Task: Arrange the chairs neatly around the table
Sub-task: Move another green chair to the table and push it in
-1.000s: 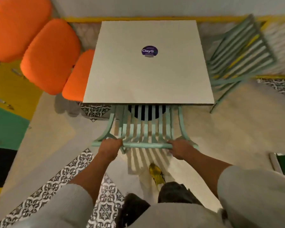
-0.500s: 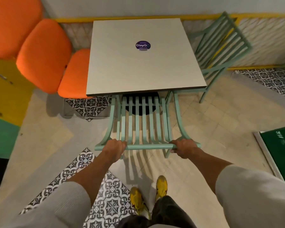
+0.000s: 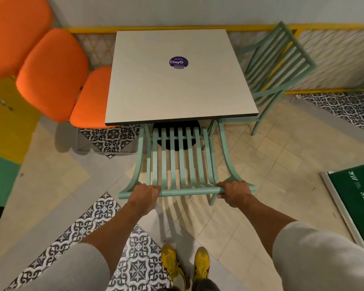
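A square pale table [image 3: 177, 91] with a round purple sticker stands against the back wall. A mint-green slatted chair [image 3: 179, 162] faces its near edge, seat partly under the tabletop. My left hand [image 3: 144, 193] grips the left part of the chair's top rail, and my right hand [image 3: 233, 191] grips the right part. A second mint-green chair [image 3: 277, 66] stands at the table's right side, angled away from it. The black table base shows through the near chair's slats.
An orange cushioned bench seat [image 3: 90, 99] touches the table's left edge, with orange backrests [image 3: 51, 70] behind it. A yellow-framed lattice rail [image 3: 334, 59] runs along the back. A green mat [image 3: 357, 206] lies at right. My yellow shoes [image 3: 185, 267] stand on the tiled floor.
The near chair has come back out from under the table toward me, both hands still on its top rail. I have stepped back, and the view shifted.
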Available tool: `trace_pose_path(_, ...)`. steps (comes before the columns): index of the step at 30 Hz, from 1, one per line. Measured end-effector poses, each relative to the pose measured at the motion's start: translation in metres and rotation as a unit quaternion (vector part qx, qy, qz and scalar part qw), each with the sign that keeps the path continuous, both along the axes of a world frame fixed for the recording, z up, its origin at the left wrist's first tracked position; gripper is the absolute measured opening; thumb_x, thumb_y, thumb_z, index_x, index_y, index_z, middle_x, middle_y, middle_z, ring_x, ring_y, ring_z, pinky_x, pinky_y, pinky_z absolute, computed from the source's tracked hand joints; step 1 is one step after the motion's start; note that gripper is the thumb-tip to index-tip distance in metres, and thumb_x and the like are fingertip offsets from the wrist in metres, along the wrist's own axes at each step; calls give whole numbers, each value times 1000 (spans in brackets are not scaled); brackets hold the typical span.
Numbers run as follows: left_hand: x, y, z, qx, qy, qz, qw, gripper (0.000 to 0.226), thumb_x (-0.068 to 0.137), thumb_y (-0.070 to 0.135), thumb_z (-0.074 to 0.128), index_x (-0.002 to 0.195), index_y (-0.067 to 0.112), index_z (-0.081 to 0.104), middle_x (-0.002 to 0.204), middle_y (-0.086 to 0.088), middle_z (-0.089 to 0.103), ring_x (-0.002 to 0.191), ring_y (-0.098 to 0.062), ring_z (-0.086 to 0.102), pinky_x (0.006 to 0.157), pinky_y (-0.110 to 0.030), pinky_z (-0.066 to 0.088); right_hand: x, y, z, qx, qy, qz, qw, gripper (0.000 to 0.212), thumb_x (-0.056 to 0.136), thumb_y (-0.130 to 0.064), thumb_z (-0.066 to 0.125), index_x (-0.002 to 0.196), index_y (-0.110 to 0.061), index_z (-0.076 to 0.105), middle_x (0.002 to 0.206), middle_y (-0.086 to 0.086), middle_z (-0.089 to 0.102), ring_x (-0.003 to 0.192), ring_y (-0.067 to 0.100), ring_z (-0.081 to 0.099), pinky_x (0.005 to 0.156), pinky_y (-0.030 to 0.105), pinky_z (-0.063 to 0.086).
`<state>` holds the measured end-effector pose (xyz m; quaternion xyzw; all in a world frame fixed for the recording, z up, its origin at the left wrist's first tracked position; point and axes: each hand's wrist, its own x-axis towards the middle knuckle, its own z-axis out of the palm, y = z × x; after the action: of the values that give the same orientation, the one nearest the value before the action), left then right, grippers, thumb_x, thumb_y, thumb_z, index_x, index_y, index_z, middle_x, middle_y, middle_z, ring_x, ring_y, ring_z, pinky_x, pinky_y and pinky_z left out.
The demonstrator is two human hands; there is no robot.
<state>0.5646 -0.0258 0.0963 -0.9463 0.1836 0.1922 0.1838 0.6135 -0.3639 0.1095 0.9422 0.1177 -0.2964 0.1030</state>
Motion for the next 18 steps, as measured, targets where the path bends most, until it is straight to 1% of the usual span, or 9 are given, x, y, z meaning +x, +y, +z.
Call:
trace_pose_path(2, 2, -1, -1, 0, 8, 10, 1000, 46, 106, 25, 53, 150, 17, 45, 123, -7, 70, 109, -28, 70, 88, -38, 54, 1, -1, 0, 6, 4, 0, 1000, 41, 111, -52, 54, 148, -36, 57, 131, -4, 73, 122, 22, 69, 111, 40, 46)
trace_pose_path(4, 3, -7, -3, 5, 10, 18, 1000, 50, 107, 26, 51, 155, 18, 40, 128, -7, 68, 113, -28, 69, 91, -38, 53, 2, -3, -1, 19, 5, -9, 1000, 39, 110, -50, 56, 146, -36, 59, 130, -3, 74, 121, 22, 70, 109, 39, 48)
trace_pose_path(7, 8, -17, -2, 6, 22, 38, 999, 46, 104, 23, 54, 149, 20, 46, 125, -6, 69, 113, -28, 69, 90, -39, 54, 2, -8, -4, 38, -5, -20, 999, 36, 110, -44, 57, 145, -37, 62, 129, 0, 75, 118, 24, 73, 105, 39, 57)
trace_pose_path(9, 8, -20, -2, 4, 27, 49, 998, 41, 103, 20, 55, 144, 21, 49, 122, -6, 70, 111, -29, 69, 89, -40, 54, 0, -11, -6, 37, -20, -15, 999, 35, 111, -41, 56, 145, -37, 62, 128, 0, 75, 117, 24, 74, 103, 39, 59)
trace_pose_path(14, 3, -26, -3, -9, 30, 74, 997, 32, 104, 18, 56, 135, 24, 56, 119, -4, 71, 108, -27, 70, 88, -38, 55, -3, -15, -6, 39, -33, -16, 999, 35, 112, -38, 53, 145, -36, 63, 128, 1, 75, 118, 25, 73, 106, 40, 56)
trace_pose_path(18, 0, -27, -4, -36, 38, 114, 992, 29, 104, 18, 57, 133, 26, 57, 119, -2, 71, 107, -25, 71, 89, -36, 54, -1, -16, 0, 41, -22, -10, 999, 33, 112, -41, 55, 143, -36, 64, 127, 0, 76, 117, 24, 73, 104, 40, 57)
